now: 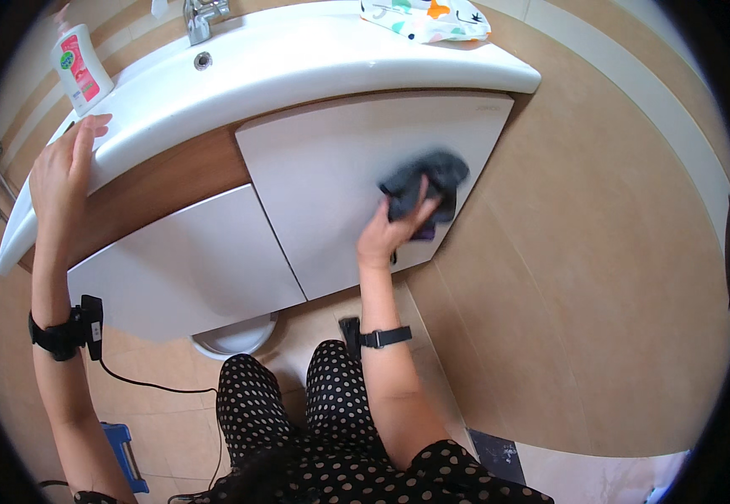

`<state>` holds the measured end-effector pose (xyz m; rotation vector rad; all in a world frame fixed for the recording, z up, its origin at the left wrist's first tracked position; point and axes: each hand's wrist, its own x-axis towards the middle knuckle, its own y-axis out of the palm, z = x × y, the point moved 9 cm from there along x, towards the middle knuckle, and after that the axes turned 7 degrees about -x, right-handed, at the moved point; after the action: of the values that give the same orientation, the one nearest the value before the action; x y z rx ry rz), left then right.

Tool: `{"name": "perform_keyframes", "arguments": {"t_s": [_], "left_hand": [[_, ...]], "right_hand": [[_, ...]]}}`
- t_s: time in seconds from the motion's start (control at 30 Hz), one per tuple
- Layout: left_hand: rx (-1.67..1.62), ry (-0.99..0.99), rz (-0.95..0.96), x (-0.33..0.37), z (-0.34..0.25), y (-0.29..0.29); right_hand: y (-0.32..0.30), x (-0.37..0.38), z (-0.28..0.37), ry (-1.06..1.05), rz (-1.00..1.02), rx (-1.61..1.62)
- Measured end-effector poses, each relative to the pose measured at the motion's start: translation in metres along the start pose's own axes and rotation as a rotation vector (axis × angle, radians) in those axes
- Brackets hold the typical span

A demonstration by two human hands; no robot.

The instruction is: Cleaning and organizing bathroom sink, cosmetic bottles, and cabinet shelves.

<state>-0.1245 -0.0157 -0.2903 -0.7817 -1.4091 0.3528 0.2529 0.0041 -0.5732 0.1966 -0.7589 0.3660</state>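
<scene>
A crumpled dark grey cloth (442,172) is in my right hand (400,225), which presses it to the white cabinet door (323,176) near that door's right side. The cloth and fingers are partly smeared by motion. My left hand (64,168) lies on the rim of the white washbasin (298,71) at its left end, with fingers stretched out and nothing in them. Just beyond those fingertips stands a white pump soap bottle (84,71) with a red and white label.
A metal tap (204,18) rises behind the basin's drain. On the basin's right lies a colourful patterned pouch (428,18). Below the left cabinet door (189,260) a white bowl (237,336) sits on the floor. A blue plastic object (123,454) is at lower left. Tiled wall (583,277) bounds the right.
</scene>
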Motion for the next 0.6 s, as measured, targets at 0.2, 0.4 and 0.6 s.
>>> {"name": "perform_keyframes", "arguments": {"t_s": [0.2,0.4,0.6], "left_hand": [[0.044,0.109,-0.041,0.000,-0.010,-0.002],[0.048,0.020,-0.034,-0.002,0.005,-0.003],[0.058,0.004,-0.019,0.000,0.004,-0.003]], "right_hand": [[0.012,-0.187,-0.190,1.538,-0.207,0.694],[0.023,-0.083,-0.043,1.097,0.025,0.895],[0.023,-0.035,0.157,-0.177,0.368,0.115]]}}
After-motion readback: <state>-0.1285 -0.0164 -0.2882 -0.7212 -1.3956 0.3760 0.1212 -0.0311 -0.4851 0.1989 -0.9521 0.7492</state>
